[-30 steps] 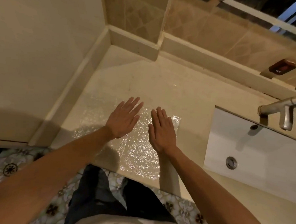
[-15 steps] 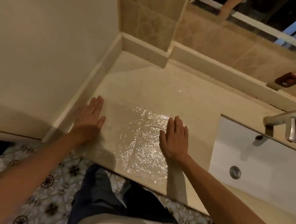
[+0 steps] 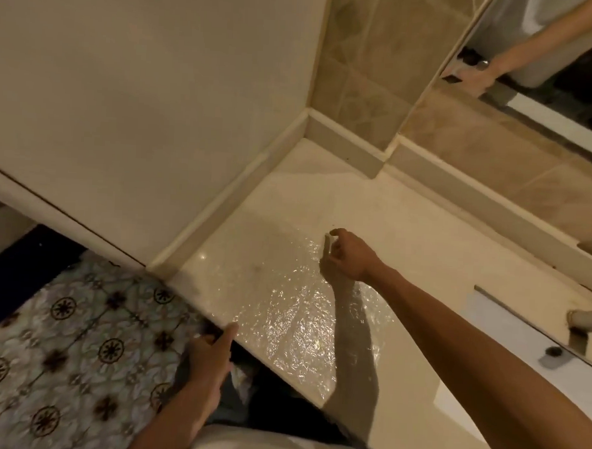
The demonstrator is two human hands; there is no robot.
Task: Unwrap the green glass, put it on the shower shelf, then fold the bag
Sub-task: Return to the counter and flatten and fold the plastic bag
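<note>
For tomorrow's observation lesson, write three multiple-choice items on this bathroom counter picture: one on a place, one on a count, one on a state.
1. Where does the clear bag lie?
A. in the sink
B. flat on the counter, near its front edge
C. on the floor

2. How many hands touch the bag?
A. none
B. one
C. two

3. What is the right hand doing?
A. pressing flat, palm down
B. pinching the bag's far edge
C. hanging clear of the counter

Answers:
1 B, the shiny plastic is spread over the counter surface.
2 C, the left hand fingers the near corner and the right hand holds the far edge.
3 B, its fingertips are closed together on the plastic.
</note>
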